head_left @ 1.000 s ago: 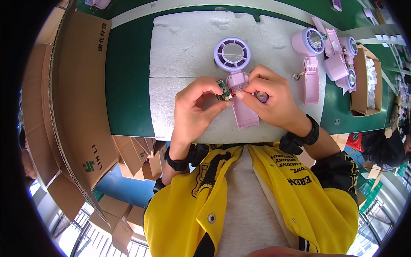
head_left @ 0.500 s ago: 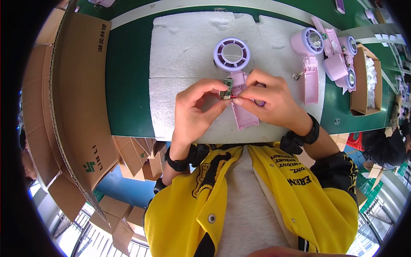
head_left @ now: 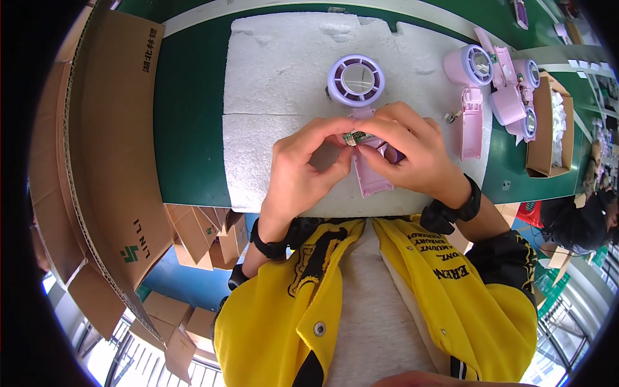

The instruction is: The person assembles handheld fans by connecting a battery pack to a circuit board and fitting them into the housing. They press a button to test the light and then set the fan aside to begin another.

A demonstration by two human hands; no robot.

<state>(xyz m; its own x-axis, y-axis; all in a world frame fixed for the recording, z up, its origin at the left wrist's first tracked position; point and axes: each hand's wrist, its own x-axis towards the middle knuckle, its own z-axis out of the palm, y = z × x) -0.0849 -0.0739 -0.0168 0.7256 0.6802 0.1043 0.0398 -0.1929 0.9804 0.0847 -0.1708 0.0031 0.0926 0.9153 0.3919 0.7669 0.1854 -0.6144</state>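
Note:
A small green circuit board (head_left: 352, 138) is held between both hands, over the open handle of a handheld fan. My left hand (head_left: 298, 162) closes thumb and forefinger at the board's left end. Its other end lies between the fingertips of my right hand (head_left: 412, 147), which partly hide it. Below them, the pink handle shell (head_left: 373, 182) rests on the foam sheet. Its fan head (head_left: 356, 80), a lilac ring with a round mirror-like centre, points away from me. Under my right fingers a dark purple rounded part (head_left: 392, 155) shows.
White foam sheet (head_left: 277, 77) covers the green table (head_left: 184, 129). To the right lie another fan head (head_left: 469, 66), a pink handle shell (head_left: 471, 126), a small board with wires (head_left: 452, 117) and several fan assemblies. A carton (head_left: 547, 161) holds white pieces; a tall cardboard box (head_left: 122, 148) stands left.
The circuit board has turned from upright to nearly sideways and moved slightly right. My right fingers have moved from the red wire onto the board. The fan head has shifted slightly right.

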